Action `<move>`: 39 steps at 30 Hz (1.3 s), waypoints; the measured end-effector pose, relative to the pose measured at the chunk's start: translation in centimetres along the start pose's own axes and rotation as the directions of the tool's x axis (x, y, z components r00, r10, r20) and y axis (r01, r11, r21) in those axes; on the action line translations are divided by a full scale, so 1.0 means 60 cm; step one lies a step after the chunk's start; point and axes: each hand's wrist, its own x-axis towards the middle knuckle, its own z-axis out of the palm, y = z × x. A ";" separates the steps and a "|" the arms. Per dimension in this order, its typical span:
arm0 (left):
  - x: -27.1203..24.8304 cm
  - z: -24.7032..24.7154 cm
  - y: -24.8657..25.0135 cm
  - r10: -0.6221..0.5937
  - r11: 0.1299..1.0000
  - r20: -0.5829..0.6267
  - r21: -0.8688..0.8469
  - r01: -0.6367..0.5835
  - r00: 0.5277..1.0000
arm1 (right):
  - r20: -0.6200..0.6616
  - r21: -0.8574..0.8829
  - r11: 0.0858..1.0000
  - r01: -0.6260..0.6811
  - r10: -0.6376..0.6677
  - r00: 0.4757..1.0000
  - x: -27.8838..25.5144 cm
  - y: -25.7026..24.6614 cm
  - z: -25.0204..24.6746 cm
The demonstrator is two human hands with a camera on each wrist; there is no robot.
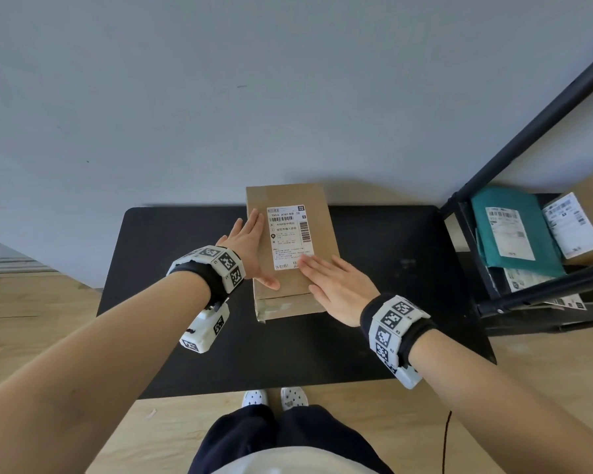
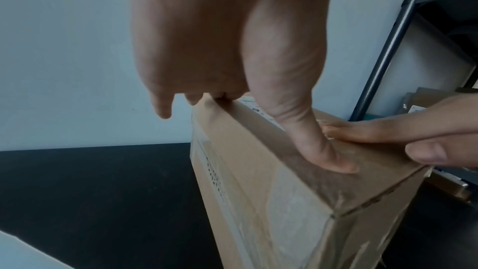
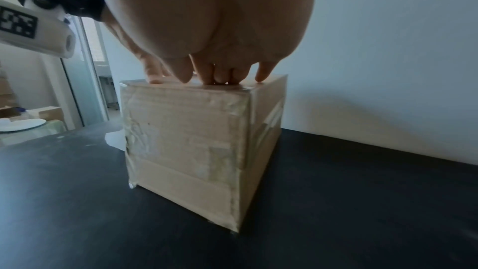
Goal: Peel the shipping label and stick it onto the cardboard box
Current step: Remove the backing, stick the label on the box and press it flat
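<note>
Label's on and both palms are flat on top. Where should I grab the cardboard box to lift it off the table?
Grip the cardboard box by its two long side walls, one hand from each side. It stands tall, and the shipping label covers its top.

The black table (image 1: 185,254) lies bare to the left and right of the cardboard box (image 1: 319,213). A wall (image 1: 220,97) rises just behind the box, and a black shelf frame (image 1: 514,145) bounds the table's right end.
</note>
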 end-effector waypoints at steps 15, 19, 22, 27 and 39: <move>0.004 0.002 -0.007 0.016 1.000 -0.003 -0.021 -0.016 1.000 | 0.123 0.036 0.999 -0.017 0.013 0.992 0.066 -0.043 -0.024; 0.002 0.005 -0.009 0.028 0.999 -0.002 -0.036 -0.028 1.000 | 0.131 -0.027 0.985 -0.171 0.173 0.976 0.080 0.015 -0.051; 0.004 0.004 -0.010 0.032 0.999 0.000 -0.036 -0.032 0.999 | 0.169 -0.052 0.984 -0.172 0.178 0.969 0.091 0.013 -0.063; 0.006 0.007 -0.014 0.040 0.998 -0.002 -0.058 -0.040 0.999 | 0.218 0.047 0.998 -0.033 0.022 0.976 0.126 -0.051 -0.051; 0.004 0.009 -0.017 0.070 0.994 -0.023 -0.086 -0.072 0.997 | 0.235 0.040 0.987 -0.155 0.142 0.962 0.160 0.005 -0.084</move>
